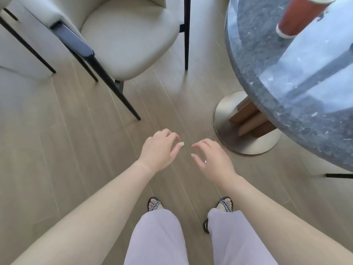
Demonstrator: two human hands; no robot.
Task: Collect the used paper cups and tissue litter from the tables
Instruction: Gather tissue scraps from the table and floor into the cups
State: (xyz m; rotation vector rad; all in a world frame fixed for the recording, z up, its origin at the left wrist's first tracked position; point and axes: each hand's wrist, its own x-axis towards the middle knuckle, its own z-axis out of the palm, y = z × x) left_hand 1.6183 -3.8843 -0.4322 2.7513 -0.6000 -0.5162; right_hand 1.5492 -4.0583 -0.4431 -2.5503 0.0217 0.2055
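Looks barely started, judging from this one view. Holding nothing in either grip: left grip point(159, 148) empty with fingers loosely curled, right grip point(214, 157) empty too, fingers relaxed and slightly spread. Hovering both out in front over the floor point(76, 150), near each other but apart, touching nothing, well short of the bench point(246, 77).

Seeing one red paper cup point(299, 18) upright on the bench, set in from the left edge, toward the far end of the visible top. Cut off at the frame's upper border, so can't tell whether lidded or what's inside. Not yet collected.

Seeing no tissue on the part of the bench that shows; reading the pale flecks there as stone pattern, not litter. Can't see the right side of the top, nor any of the other benches the task implies. Seeing no bag, bin or tray for carrying either.

Also noting a cream chair point(129, 41) standing off the bench's left edge, apart from it.

Left to do, by estimate: close in on the bench's left edge, take the cup, scan the rest of the top for tissue, then repeat at the remaining benches. Counting nothing as done so far.
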